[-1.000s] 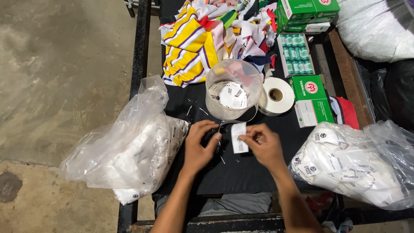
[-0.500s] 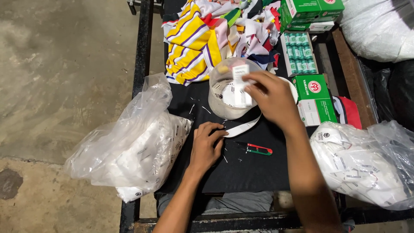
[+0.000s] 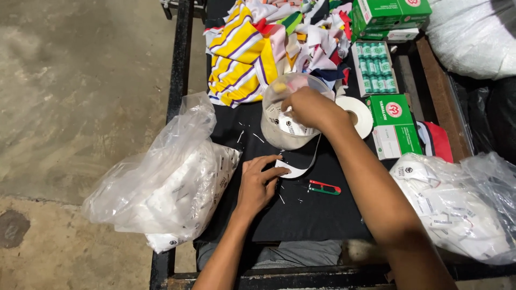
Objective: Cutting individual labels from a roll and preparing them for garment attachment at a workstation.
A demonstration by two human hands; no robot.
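My left hand (image 3: pixel 257 183) rests on the black cloth (image 3: pixel 301 225), its thumb and forefinger pinching the end of a white label tape (image 3: pixel 293 172). The tape curves up to a white roll (image 3: pixel 359 115). My right hand (image 3: pixel 307 107) reaches over into a clear plastic tub (image 3: pixel 271 121) that holds several white printed labels. Its fingertips are down among the labels and hidden by the hand. Small red-and-green thread snips (image 3: pixel 324 188) lie on the cloth just right of my left hand.
A clear bag of white labels (image 3: pixel 161 188) hangs off the table's left edge and another bag (image 3: pixel 457 209) sits at the right. Striped fabric scraps (image 3: pixel 252 48) are piled at the back, with green boxes (image 3: pixel 395 126) and thread spools (image 3: pixel 376 67) beside them. Bare concrete floor (image 3: pixel 80 80) lies to the left.
My right hand lifted a white label from beside my left hand, carried it up and over, and now dips into the tub. My left hand stayed on the tape end.
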